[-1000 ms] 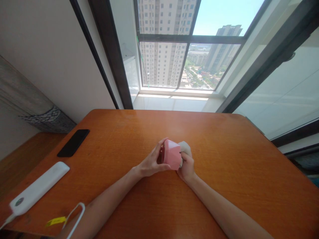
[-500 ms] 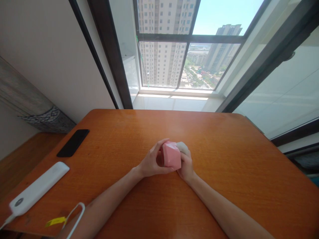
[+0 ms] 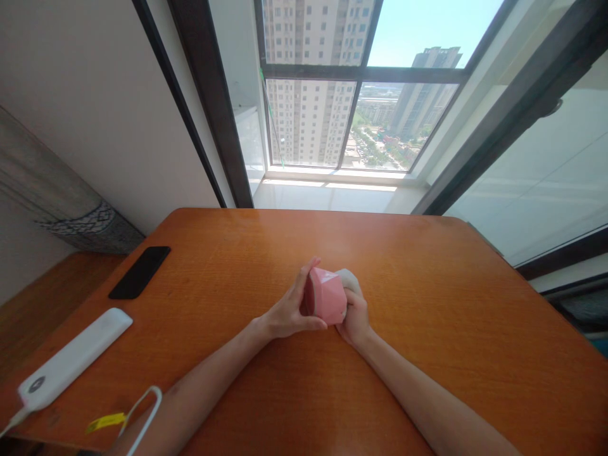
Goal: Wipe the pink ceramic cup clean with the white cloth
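A small pink faceted cup (image 3: 327,296) is held above the middle of the wooden table, its glossy flat sides catching the light. My left hand (image 3: 292,310) grips it from the left, thumb below and fingers along the upper edge. On the other side, my right hand (image 3: 355,316) is closed around a soft-looking white cloth (image 3: 349,280), which is pressed against the cup's right side. Part of the cloth and the right fingertips are hidden behind the cup.
A black phone (image 3: 139,273) lies at the table's left edge. Nearer to me rests a long white power strip (image 3: 76,358) with a white cable (image 3: 154,405) and yellow tag (image 3: 105,422) by my left forearm. Beyond the wooden table (image 3: 427,272) is a window (image 3: 313,120).
The pink cup has turned slightly in my hands, showing more of its left rim. My left fingers have shifted and loosened a little along its edge. My right hand stays almost in place.
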{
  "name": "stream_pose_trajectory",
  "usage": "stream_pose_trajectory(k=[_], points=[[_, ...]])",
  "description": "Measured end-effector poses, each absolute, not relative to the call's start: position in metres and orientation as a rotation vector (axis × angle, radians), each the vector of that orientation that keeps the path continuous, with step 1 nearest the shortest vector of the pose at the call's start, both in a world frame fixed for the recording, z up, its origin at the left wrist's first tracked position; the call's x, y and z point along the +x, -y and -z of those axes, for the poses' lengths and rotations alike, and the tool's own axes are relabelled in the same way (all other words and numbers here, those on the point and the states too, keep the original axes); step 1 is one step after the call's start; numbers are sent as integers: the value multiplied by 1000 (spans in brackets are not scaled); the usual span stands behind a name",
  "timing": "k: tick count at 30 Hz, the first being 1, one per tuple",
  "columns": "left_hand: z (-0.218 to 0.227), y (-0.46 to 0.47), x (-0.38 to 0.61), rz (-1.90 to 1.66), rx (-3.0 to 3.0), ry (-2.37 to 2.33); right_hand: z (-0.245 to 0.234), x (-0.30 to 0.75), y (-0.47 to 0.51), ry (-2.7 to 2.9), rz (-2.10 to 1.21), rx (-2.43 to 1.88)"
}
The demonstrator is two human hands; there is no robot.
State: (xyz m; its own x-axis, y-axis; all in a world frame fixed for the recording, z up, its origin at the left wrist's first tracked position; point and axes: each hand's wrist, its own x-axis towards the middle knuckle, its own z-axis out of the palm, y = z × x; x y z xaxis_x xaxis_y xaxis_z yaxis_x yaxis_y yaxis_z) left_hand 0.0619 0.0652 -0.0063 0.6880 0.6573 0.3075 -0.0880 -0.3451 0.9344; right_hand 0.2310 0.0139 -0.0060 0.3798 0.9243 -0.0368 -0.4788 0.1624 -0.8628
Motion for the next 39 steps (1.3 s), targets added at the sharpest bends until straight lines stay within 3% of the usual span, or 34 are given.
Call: stream_pose_trajectory(k=[4, 8, 17, 22, 32, 39], points=[[7, -64, 65, -922, 1994, -488, 6, 233, -19, 482, -1240, -911], [4, -62, 68, -1011, 1989, -538, 4, 233, -19, 530, -1184, -916], [-3, -61, 62, -836, 1588, -437, 5, 227, 6, 856, -933, -1033], [3, -63, 60, -752, 1530, -391, 5, 224, 2, 707, -941, -1017], [11, -65, 63, -904, 2088, -505, 8, 238, -19, 351, -1405, -812], [6, -67, 63, -883, 2160, -510, 9, 237, -20, 311, -1461, -776]])
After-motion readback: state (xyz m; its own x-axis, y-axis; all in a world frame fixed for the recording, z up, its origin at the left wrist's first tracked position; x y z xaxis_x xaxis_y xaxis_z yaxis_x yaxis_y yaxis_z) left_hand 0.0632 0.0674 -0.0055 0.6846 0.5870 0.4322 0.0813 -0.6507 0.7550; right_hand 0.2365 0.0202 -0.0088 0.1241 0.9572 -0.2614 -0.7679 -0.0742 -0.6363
